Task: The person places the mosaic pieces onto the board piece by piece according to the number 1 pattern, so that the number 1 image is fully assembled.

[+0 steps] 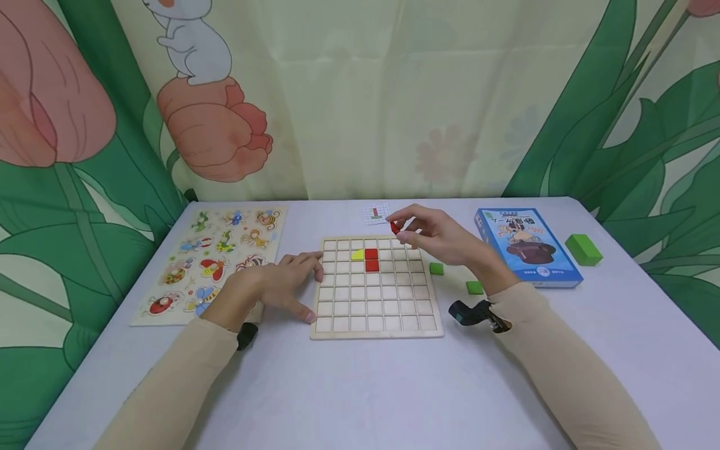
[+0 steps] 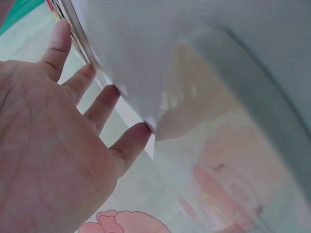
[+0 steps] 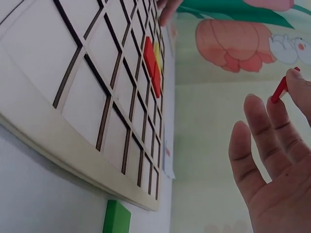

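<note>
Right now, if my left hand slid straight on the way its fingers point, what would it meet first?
The wooden grid board, at its left edge: your left hand lies right beside it, perhaps touching; the head view leaves exact contact unclear.

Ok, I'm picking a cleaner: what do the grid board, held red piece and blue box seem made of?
Grid board: probably wood, matte, from its pale tan rim and dark, scorched-looking cell edges.
Red piece in the right hand: painted wood or plastic; its smooth, even colour leaves that open.
Blue box: likely cardboard, printed finish, given its straight edges and pictured top.
</note>
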A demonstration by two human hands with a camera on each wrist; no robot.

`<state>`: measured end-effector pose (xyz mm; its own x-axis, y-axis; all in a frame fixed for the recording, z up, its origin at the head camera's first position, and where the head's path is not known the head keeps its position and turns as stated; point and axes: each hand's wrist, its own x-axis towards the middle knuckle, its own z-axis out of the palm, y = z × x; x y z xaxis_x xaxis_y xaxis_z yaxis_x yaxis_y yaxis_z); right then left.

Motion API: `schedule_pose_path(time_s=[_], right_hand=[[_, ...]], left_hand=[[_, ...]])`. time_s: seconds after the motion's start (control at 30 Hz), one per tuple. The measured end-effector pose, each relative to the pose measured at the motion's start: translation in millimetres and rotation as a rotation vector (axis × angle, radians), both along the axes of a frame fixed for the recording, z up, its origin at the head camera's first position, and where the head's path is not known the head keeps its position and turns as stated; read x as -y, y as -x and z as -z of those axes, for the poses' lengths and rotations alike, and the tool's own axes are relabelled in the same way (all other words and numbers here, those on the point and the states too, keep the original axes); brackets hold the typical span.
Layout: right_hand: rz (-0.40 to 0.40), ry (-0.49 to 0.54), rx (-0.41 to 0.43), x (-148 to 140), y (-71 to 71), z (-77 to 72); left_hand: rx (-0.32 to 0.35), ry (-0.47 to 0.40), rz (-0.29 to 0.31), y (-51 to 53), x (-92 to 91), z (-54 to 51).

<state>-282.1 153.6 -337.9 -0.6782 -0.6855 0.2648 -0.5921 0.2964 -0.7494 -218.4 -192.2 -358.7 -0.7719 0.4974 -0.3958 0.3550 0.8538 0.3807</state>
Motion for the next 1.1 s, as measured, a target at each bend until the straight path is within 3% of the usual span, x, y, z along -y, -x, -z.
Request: schedule_pose_path(time_s=[0.5, 0.87, 1.1], right_hand=[[-0.076, -0.054, 0.096, 22, 2.8, 17.8], [-0.102, -0.145, 0.082, 23, 3.1, 24.0], [-0.113, -0.212, 0.089, 33, -0.2, 29.7]], left_hand=[[-0.006, 0.000, -0.008, -0.2, -5.0, 1.6], [-0.023, 0.019, 0.013, 5.8, -8.3, 3.1], [-0.024, 0.015, 0.014, 2.5, -0.8, 4.1]])
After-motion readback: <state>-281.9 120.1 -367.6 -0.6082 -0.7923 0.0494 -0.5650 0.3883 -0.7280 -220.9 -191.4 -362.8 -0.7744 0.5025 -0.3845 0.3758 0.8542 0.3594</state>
